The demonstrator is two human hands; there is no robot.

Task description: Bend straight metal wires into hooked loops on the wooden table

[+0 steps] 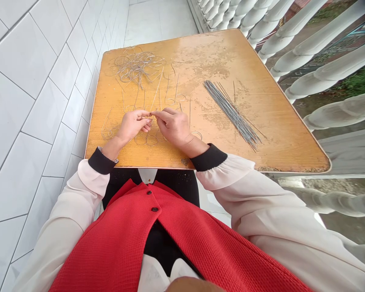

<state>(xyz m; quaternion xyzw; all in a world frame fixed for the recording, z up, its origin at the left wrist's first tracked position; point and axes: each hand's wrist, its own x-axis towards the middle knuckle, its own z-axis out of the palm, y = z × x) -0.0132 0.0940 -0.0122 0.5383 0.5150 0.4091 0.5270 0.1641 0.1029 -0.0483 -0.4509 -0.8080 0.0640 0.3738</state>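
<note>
My left hand [132, 125] and my right hand [172, 127] meet above the near part of a wooden table with an orange-brown top [200, 61]. Their fingertips pinch a thin metal wire [156, 95] that rises up and away from them. Several looped wires [147, 140] lie around and under both hands. Farther back sits a tangled heap of looped wire [136, 67]. To the right of my right hand lies a bundle of straight metal wires [234, 113], well apart from it.
A white tiled wall [39, 101] runs along the table's left side. White balusters [319, 52] stand along the right, beyond the table's worn edge. Pale floor tiles [158, 20] show past the far edge. My red vest [155, 239] fills the lower view.
</note>
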